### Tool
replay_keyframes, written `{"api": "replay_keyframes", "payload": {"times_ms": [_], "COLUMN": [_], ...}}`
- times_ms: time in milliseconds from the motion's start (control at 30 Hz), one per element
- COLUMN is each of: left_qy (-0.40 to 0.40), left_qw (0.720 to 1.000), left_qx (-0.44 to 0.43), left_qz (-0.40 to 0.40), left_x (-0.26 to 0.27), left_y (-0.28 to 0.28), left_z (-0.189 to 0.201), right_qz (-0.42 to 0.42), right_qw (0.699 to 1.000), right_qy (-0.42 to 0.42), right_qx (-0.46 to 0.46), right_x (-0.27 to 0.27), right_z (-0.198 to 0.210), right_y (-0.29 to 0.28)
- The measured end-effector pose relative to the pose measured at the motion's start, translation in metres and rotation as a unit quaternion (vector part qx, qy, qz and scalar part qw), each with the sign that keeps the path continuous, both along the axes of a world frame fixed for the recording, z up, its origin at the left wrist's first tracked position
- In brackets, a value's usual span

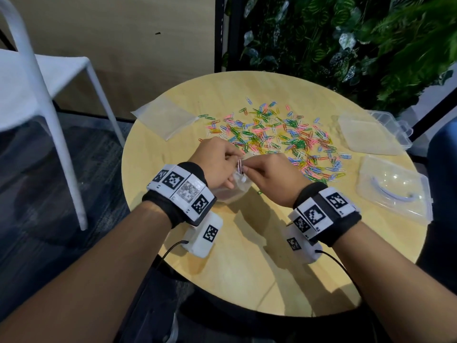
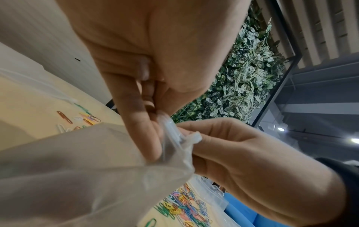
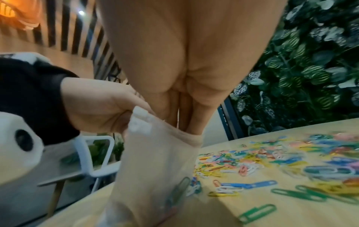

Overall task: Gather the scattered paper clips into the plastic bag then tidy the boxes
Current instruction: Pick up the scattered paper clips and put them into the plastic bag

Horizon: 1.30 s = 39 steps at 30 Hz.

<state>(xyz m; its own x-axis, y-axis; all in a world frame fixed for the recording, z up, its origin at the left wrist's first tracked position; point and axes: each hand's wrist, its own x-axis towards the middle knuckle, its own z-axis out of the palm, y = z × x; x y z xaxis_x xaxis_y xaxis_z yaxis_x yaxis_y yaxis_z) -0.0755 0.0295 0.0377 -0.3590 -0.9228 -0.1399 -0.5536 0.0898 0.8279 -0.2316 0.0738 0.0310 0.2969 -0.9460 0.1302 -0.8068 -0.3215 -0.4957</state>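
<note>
Nearest, the left hand (image 1: 217,162) pinches the rim of a frosted, translucent plastic bag (image 1: 233,190) standing on the worktop (image 1: 247,256); the right hand (image 1: 274,177) pinches clips at its mouth. Beyond, multicoloured paper clips (image 1: 284,134) lie scattered.

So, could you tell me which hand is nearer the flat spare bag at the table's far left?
Left. The left hand is nearer the spare bag; the right hand is farther.

Both hands are bare. Each forearm wears a black fabric wristband (image 1: 173,206) ringed with white blocks printed in black square codes; beneath hangs a white camera housing (image 1: 202,237) trailing a thin black cable (image 1: 170,248).
</note>
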Motion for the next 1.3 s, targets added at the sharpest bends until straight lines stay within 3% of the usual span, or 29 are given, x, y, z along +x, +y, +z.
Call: {"api": "replay_keyframes", "payload": {"times_ms": [267,367,433,500,533,567,633,667,800,900,1000,1167,1300], "left_qy": [0.026,0.032,0.040,0.051,0.060,0.070,0.089,0.093,0.078,0.058,0.026,-0.009,-0.031], "left_qw": [1.000,0.999,0.999,0.998,0.997,0.996,0.992,0.991,0.990,0.989,0.992,0.995,0.998], "left_qx": [-0.005,-0.010,-0.010,-0.016,-0.020,-0.024,-0.039,-0.043,-0.050,-0.043,-0.047,-0.052,-0.042], "left_qz": [0.000,0.001,0.012,0.033,0.043,0.051,0.077,0.086,0.110,0.126,0.111,0.082,0.043], "left_x": [0.018,0.029,0.041,0.059,0.068,0.078,0.096,0.101,0.113,0.114,0.111,0.092,0.074], "left_y": [-0.004,-0.004,-0.009,-0.015,-0.018,-0.020,-0.022,-0.023,-0.029,-0.032,-0.030,-0.029,-0.021], "left_z": [0.007,0.012,0.017,0.023,0.026,0.029,0.036,0.037,0.035,0.031,0.029,0.029,0.027], "right_qz": [0.031,-0.001,-0.035,-0.078,-0.099,-0.117,-0.092,-0.053,0.071,0.082,0.060,0.052,0.024], "right_qw": [0.999,0.979,0.940,0.906,0.913,0.938,0.990,0.998,0.982,0.933,0.916,0.960,0.953], "right_qy": [-0.021,-0.206,-0.341,-0.414,-0.396,-0.324,-0.109,-0.020,0.165,0.336,0.361,0.266,0.297], "right_qx": [-0.027,-0.005,0.006,0.028,0.031,0.023,0.022,0.028,0.054,0.102,0.166,0.072,0.053], "right_x": [0.001,0.008,0.009,0.003,-0.002,-0.007,-0.007,0.000,0.044,0.053,0.037,0.004,-0.006], "right_z": [0.008,0.008,0.013,0.017,0.014,0.010,0.003,-0.002,-0.025,-0.038,-0.045,-0.051,-0.057], "right_y": [-0.005,-0.008,-0.011,-0.014,-0.016,-0.018,-0.022,-0.025,-0.042,-0.054,-0.048,-0.023,-0.011]}}
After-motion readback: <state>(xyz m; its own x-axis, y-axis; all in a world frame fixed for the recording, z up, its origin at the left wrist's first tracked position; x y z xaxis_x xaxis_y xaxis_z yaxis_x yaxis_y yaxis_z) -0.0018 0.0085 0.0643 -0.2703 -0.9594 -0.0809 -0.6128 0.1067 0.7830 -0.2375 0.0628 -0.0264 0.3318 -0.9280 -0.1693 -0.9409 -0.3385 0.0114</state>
